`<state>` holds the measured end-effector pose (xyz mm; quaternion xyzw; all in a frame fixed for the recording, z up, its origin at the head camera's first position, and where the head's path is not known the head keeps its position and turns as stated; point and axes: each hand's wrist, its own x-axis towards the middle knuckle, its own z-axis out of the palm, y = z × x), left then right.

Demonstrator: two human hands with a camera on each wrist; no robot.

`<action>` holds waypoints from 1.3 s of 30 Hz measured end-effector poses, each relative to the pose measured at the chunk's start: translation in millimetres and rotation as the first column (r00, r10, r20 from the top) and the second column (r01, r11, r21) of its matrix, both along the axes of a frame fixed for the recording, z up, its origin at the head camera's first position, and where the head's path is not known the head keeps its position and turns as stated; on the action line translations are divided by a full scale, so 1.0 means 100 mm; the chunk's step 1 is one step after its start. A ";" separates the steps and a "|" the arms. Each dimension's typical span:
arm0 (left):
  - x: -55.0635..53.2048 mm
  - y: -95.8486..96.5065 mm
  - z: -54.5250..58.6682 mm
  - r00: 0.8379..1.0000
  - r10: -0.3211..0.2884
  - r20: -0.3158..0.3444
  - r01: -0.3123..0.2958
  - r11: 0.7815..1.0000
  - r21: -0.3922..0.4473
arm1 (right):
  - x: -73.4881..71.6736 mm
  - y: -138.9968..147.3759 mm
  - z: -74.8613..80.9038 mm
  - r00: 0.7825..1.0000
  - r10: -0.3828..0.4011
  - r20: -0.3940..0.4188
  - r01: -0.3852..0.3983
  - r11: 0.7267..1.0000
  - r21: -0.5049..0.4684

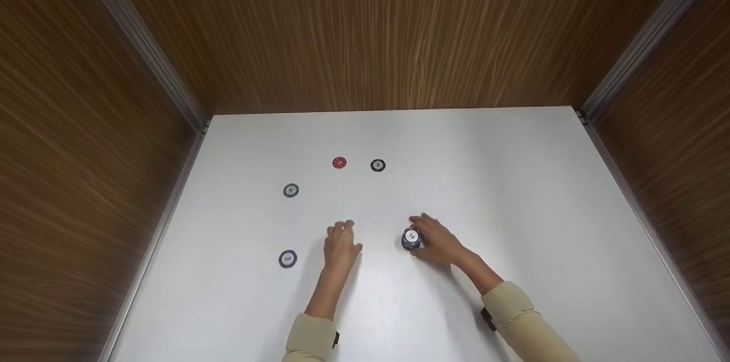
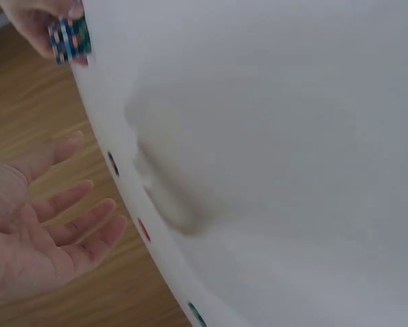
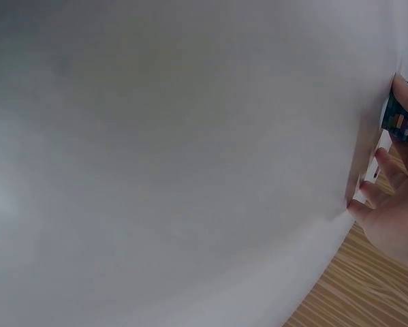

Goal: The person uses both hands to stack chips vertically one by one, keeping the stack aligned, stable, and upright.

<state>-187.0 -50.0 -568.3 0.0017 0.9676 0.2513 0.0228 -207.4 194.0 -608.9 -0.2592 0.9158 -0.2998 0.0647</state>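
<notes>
My right hand (image 1: 439,241) grips a stack of poker chips (image 1: 410,238) between thumb and index finger, right of the table's middle. The stack's top chip has a dark rim and a white centre marked 10. In the right wrist view, the chips' patterned edges (image 3: 400,121) show between thumb and finger, while the other fingers spread towards the table. My left hand (image 1: 340,248) is held over the white surface left of the stack, its fingers loosely bent, holding nothing. Nearest to it on the left lies a dark blue chip (image 1: 288,259).
Further single chips lie flat on the white table (image 1: 542,179): a dark green one (image 1: 291,190) at left, a red one (image 1: 339,162) and a black one (image 1: 377,165) farther back. Wood-grain panels (image 1: 365,31) enclose the table at the back and both sides.
</notes>
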 end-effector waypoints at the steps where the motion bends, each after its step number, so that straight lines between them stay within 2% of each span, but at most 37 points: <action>1: 0.00 -0.06 -0.01 1.000 0.013 -0.005 -0.013 1.000 -0.001 | 0.00 0.00 0.00 1.000 0.001 -0.002 -0.001 1.000 -0.002; 7: 0.08 -0.43 -0.06 0.993 0.108 -0.049 -0.108 0.994 0.001 | 0.00 0.00 0.01 1.000 0.007 -0.016 -0.007 1.000 0.003; 10: 0.13 -0.58 -0.10 0.987 0.154 -0.049 -0.155 0.988 -0.020 | 0.01 0.00 0.01 1.000 -0.001 -0.004 0.001 1.000 0.005; 15: 0.18 -0.78 -0.15 0.978 0.208 0.003 -0.208 0.976 -0.072 | 0.02 0.01 0.02 1.000 -0.010 0.012 0.010 1.000 -0.004; 18: 0.19 -0.86 -0.17 0.971 0.236 0.050 -0.232 0.970 -0.066 | 0.02 0.01 0.02 1.000 -0.002 0.001 0.002 1.000 -0.008; 23: 0.20 -0.96 -0.18 0.965 0.248 0.083 -0.248 0.969 -0.012 | 0.01 0.01 0.02 1.000 -0.002 -0.007 0.002 1.000 0.008; 32: 0.20 -1.06 -0.21 0.971 0.238 0.026 -0.239 0.970 0.042 | 0.01 0.01 0.03 1.000 0.003 -0.023 -0.003 1.000 0.015; 39: 0.22 -1.08 -0.24 0.964 0.257 0.063 -0.262 0.960 0.096 | 0.01 0.01 0.01 0.999 0.011 -0.030 -0.011 1.000 0.003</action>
